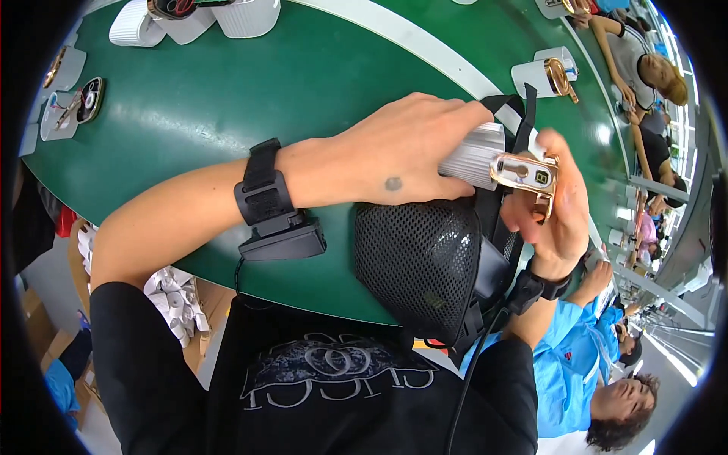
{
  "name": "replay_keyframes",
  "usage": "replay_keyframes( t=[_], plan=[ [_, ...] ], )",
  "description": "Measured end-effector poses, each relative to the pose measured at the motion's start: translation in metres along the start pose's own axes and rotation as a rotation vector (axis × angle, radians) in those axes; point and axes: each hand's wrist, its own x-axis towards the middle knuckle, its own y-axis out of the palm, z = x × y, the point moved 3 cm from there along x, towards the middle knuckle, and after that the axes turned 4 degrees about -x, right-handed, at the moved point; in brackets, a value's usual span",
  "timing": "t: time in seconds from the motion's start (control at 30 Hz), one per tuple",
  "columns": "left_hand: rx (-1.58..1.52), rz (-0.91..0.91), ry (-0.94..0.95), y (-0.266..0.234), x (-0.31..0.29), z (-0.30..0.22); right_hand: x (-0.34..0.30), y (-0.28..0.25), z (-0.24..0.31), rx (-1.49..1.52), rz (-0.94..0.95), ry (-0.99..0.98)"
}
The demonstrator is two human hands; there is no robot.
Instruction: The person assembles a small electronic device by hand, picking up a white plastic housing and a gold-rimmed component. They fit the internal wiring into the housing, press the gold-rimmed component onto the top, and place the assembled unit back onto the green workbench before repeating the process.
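My left hand reaches across the table, its fingers and thumb wrapped round a white ribbed cylindrical housing. At the housing's right end sits a gold-trimmed panel with a small dark display window. My right hand is closed on this panel, fingers curled at its gold edge. Whether the panel is fixed to the housing or only pressed against it, I cannot tell. Just below both hands is a black mesh bag with straps. The far side of the housing is hidden by my left hand.
On the green table, white housings stand at the far left, and an open housing at the left edge. A gold-rimmed housing stands at the far right. A person in a blue jacket is close on my right.
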Motion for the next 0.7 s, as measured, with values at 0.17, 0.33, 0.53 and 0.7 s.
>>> replay_keyframes(
  t=[0.17,0.33,0.53,0.7],
  plan=[
    [-0.162,-0.009,-0.081,-0.005,-0.001,0.007,0.01,-0.009,-0.001,0.238,-0.161,-0.087],
    [-0.124,-0.022,-0.073,-0.002,-0.003,0.001,0.012,0.005,0.003,-0.225,-0.146,-0.266],
    [-0.137,-0.021,-0.058,-0.003,0.001,-0.001,0.013,0.015,0.007,-0.883,-0.378,-0.35],
    [0.107,-0.14,0.132,-0.018,0.001,-0.01,0.008,0.007,0.006,-0.925,-0.321,-0.272]
  ],
)
